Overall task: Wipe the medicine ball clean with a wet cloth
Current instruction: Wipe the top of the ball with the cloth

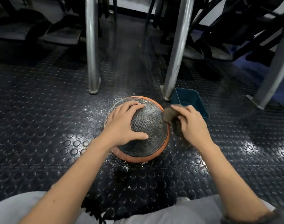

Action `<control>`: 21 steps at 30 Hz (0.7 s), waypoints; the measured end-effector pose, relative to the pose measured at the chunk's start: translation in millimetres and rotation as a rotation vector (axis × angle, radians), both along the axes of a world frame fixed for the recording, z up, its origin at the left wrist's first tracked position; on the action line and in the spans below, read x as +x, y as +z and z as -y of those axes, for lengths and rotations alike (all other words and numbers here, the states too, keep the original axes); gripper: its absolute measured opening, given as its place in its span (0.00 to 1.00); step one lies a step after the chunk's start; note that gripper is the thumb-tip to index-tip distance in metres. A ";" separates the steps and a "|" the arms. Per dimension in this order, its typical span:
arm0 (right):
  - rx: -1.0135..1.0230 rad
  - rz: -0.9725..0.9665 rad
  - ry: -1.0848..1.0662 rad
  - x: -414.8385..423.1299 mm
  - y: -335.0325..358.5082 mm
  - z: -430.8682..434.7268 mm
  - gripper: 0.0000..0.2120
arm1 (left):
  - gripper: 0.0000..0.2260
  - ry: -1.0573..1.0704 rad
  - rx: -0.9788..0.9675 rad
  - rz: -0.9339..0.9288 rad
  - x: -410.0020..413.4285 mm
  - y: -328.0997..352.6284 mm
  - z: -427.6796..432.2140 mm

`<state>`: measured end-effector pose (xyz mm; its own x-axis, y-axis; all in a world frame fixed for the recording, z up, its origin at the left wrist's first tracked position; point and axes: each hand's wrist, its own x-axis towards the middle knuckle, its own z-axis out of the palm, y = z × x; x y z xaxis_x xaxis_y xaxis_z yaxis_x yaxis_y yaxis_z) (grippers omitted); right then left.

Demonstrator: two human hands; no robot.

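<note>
Head view: the medicine ball (147, 125), a black textured cap over an orange body, sits on the floor (41, 110) in front of the person's knees. The left hand (121, 125) lies splayed over its top-left, grip wide, pressing rather than clasping. The right hand (193, 125) has its grip closed on a bunched dark cloth (170, 113), which touches the ball's right flank near the orange band.

The step in hand looks like wiping that right side. Done well, the left palm pins the ball so it cannot roll, the cloth works in overlapping strokes into the embossed pattern, and the ball is turned in stages; pale specks on the far rim need attention.

The floor is dark, glossy rubber with round studs, strewn with white powder (97, 109) around the ball. A blue tub (196, 101) stands just beyond the right hand; its contents are not visible. 3 steel legs (91, 46) and dark equipment frames rise behind.
</note>
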<state>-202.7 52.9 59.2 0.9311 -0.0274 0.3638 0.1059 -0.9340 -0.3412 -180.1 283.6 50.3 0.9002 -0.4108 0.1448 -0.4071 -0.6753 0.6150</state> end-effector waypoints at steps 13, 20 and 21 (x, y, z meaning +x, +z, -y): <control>0.026 0.203 0.152 -8.9 8.9 -32.1 0.16 | 0.42 -0.028 0.025 0.053 -6.9 -1.5 9.1; -0.057 -0.044 -0.178 -5.3 0.1 -8.0 0.17 | 0.41 -0.076 0.021 0.047 -9.6 0.2 13.0; -0.008 0.032 -0.134 -7.0 5.0 -14.1 0.17 | 0.41 -0.075 0.019 0.048 -9.7 0.5 12.3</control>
<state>-209.7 66.9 64.2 0.9072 -0.1472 0.3942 -0.0088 -0.9433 -0.3318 -189.7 271.4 50.8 0.8588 -0.4801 0.1785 -0.4859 -0.6531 0.5809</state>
